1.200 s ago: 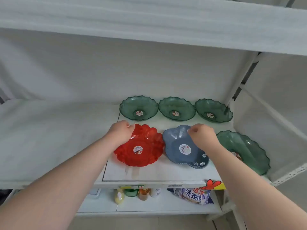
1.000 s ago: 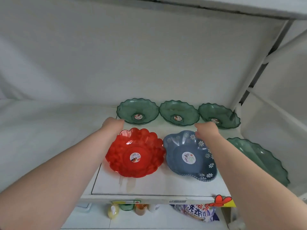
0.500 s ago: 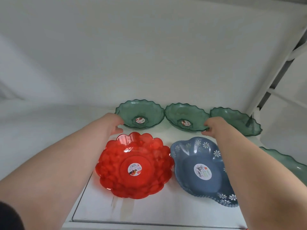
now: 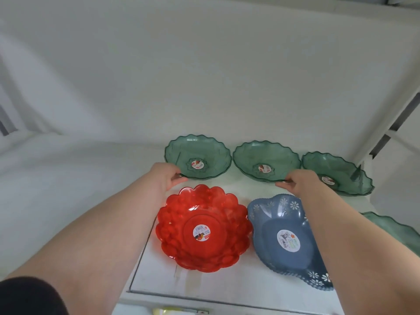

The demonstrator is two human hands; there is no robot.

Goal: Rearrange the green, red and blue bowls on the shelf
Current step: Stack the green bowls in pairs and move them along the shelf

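Hands at back row: my left hand [image 4: 164, 176] pinches the left green bowl [image 4: 198, 156], right hand [image 4: 299, 181] the middle green bowl [image 4: 266, 161]; lift level, clearing the red bowl [image 4: 204, 228].

Bare forearms (dark left sleeve [image 4: 27, 296])

White shelf [image 4: 227, 283] with plastic bowls

Three scalloped translucent green bowls [image 4: 197, 156] are lined at the back; a red scalloped bowl [image 4: 204, 228] and blue flowered bowl [image 4: 286, 242] are set in front.

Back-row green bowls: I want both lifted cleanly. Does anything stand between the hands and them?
Nothing visible does. The left hand is at the left green bowl, the right hand at the middle green bowl.
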